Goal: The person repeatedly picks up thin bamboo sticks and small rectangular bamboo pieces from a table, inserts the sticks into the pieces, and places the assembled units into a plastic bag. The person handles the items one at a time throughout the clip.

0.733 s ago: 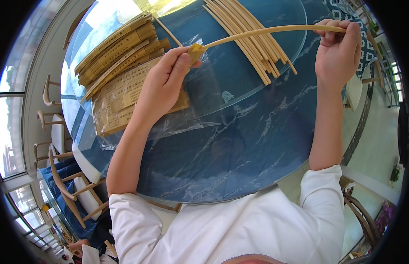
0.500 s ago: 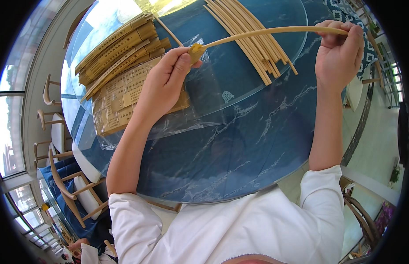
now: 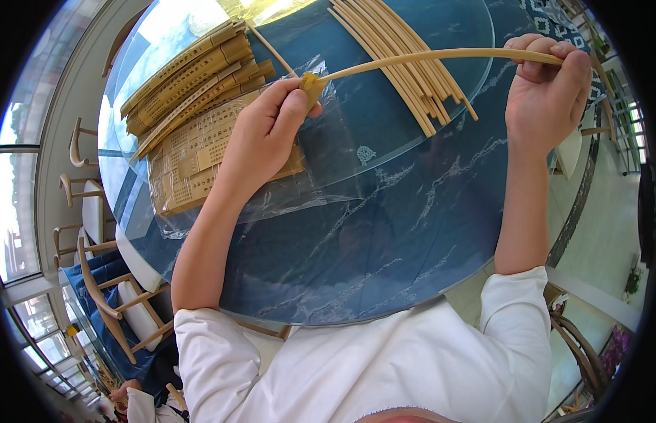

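My left hand (image 3: 268,123) pinches a brown paper chopstick sleeve (image 3: 313,87) between thumb and fingers; much of the sleeve is hidden behind the hand. From its mouth a long pale wooden chopstick (image 3: 427,55) runs right to my right hand (image 3: 547,92), whose fingers are closed round the far end. How deep the left tip sits in the sleeve, I cannot tell. Beneath and left of my left hand lie stacks of printed brown paper sleeves (image 3: 190,88), some in a clear plastic bag (image 3: 328,185). Another thin stick (image 3: 271,49) shows behind that hand.
A row of loose chopsticks (image 3: 405,74) lies on the round glass turntable at the back middle. The blue marbled table (image 3: 356,261) curves in front of me. Wooden chairs (image 3: 123,303) stand to the left, and a patterned blue cloth (image 3: 554,25) is at the far right.
The chopstick and my right hand have shifted slightly, the stick sitting a little lower and its right end a bit further right. The sleeve in my left hand has tilted slightly.
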A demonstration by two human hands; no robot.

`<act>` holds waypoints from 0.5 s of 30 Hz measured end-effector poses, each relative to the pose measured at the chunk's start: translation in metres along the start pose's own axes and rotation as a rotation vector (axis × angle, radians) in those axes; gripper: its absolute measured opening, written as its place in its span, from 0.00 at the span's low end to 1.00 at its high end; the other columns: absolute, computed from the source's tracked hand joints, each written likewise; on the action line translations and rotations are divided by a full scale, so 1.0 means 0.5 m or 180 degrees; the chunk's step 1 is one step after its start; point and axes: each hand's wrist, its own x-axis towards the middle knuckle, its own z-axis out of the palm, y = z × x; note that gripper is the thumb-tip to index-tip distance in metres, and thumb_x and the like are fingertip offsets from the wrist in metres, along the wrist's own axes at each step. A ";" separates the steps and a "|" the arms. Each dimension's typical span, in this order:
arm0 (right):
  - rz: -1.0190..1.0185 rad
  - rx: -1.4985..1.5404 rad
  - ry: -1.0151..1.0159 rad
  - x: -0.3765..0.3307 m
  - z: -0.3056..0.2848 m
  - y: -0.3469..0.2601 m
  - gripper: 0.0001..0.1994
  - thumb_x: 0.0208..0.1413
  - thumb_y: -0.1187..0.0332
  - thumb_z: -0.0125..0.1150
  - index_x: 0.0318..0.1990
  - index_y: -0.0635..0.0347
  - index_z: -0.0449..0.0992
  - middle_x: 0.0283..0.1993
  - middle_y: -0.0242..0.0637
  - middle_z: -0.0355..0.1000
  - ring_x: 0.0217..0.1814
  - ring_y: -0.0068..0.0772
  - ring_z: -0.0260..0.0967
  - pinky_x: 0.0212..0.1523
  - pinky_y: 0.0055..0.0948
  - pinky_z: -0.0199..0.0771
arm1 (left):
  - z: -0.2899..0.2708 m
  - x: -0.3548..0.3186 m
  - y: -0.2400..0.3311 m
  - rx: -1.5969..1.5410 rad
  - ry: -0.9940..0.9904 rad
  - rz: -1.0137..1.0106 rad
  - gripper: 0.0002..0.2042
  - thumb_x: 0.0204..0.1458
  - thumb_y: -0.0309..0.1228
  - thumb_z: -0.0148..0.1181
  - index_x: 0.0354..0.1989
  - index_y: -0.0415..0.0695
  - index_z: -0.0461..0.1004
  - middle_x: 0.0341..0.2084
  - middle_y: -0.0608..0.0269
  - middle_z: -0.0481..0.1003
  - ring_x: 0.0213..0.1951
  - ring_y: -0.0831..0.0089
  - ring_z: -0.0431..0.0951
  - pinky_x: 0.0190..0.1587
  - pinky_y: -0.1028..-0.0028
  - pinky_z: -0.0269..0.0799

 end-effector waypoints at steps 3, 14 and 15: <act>0.0028 0.0021 0.0054 -0.002 0.007 -0.007 0.17 0.80 0.55 0.49 0.42 0.57 0.75 0.28 0.40 0.71 0.37 0.44 0.75 0.52 0.48 0.79 | -0.001 0.000 -0.004 0.0057 0.0014 0.0012 0.17 0.77 0.38 0.50 0.60 0.38 0.77 0.42 0.66 0.82 0.48 0.77 0.79 0.56 0.74 0.72; -0.0099 0.0014 -0.0192 -0.001 0.003 -0.007 0.18 0.80 0.54 0.48 0.43 0.58 0.75 0.29 0.41 0.72 0.36 0.44 0.74 0.50 0.51 0.78 | 0.001 0.000 0.007 0.0312 -0.0054 0.0040 0.14 0.72 0.33 0.60 0.60 0.41 0.80 0.38 0.71 0.82 0.41 0.84 0.77 0.46 0.79 0.71; -0.0103 0.0014 -0.0221 -0.001 0.004 -0.008 0.18 0.80 0.54 0.48 0.43 0.58 0.75 0.29 0.41 0.72 0.36 0.44 0.74 0.50 0.52 0.78 | 0.001 0.000 0.008 0.0334 -0.0050 0.0056 0.14 0.72 0.33 0.60 0.60 0.41 0.79 0.38 0.71 0.82 0.41 0.84 0.77 0.46 0.79 0.71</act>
